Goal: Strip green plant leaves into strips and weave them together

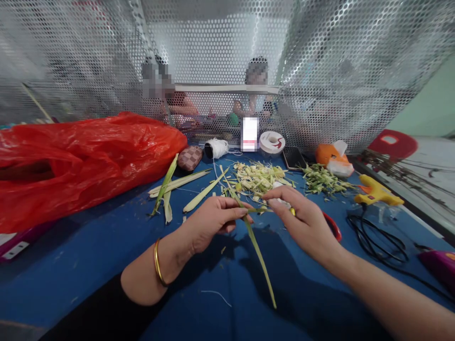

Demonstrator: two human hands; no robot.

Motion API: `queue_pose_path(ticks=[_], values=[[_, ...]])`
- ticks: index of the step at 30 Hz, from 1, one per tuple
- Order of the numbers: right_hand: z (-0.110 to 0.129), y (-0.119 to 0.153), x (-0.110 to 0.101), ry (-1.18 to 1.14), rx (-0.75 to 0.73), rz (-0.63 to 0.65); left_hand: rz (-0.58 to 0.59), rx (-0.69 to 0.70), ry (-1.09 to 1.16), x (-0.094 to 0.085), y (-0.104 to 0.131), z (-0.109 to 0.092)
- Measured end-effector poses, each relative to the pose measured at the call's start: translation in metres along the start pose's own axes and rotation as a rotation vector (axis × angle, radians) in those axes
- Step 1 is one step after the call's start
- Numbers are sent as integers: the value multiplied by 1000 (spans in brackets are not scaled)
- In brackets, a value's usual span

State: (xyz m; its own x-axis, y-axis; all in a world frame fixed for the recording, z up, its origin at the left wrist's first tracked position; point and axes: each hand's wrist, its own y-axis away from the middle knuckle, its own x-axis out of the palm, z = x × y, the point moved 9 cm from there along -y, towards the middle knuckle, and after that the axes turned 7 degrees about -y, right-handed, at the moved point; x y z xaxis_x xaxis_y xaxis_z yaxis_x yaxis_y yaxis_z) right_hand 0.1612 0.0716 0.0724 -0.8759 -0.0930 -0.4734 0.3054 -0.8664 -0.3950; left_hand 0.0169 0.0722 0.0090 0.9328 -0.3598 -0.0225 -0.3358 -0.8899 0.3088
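Observation:
My left hand [216,215], with a gold bangle at the wrist, pinches a long narrow green leaf strip [260,255] between thumb and fingers. The strip's lower end hangs toward me over the blue table, and its upper end points away past the fingers. A second thin piece of leaf reaches sideways from this grip to my right hand [302,218], whose thumb and forefinger close on its end. Under the right hand shows part of a red loop-shaped handle [332,226]. Just beyond both hands lies a heap of cut leaf scraps [258,177].
Left are a red plastic bag [88,161], a checkered pouch [190,158] and long pale leaves [202,193]. Behind stand white thread [217,148], a ribbon roll [272,142] and a phone [293,157]. Right lies a yellow glue gun [378,190] with black cable [373,237]. People sit beyond the perforated screen.

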Motion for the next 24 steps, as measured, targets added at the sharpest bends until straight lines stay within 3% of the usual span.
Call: queue_pose_path(ticks=[5, 9, 13, 24], values=[[-24, 0, 30, -166, 194, 257, 42, -14, 4, 7, 3, 1], [-24, 4, 30, -115, 208, 218, -3, 45, -100, 7, 3, -4], [-21, 4, 27, -68, 182, 213, -65, 17, -195, 6, 2, -2], [-22, -2, 19, 7, 142, 240, -10, 0, -198, 5, 0, 1]])
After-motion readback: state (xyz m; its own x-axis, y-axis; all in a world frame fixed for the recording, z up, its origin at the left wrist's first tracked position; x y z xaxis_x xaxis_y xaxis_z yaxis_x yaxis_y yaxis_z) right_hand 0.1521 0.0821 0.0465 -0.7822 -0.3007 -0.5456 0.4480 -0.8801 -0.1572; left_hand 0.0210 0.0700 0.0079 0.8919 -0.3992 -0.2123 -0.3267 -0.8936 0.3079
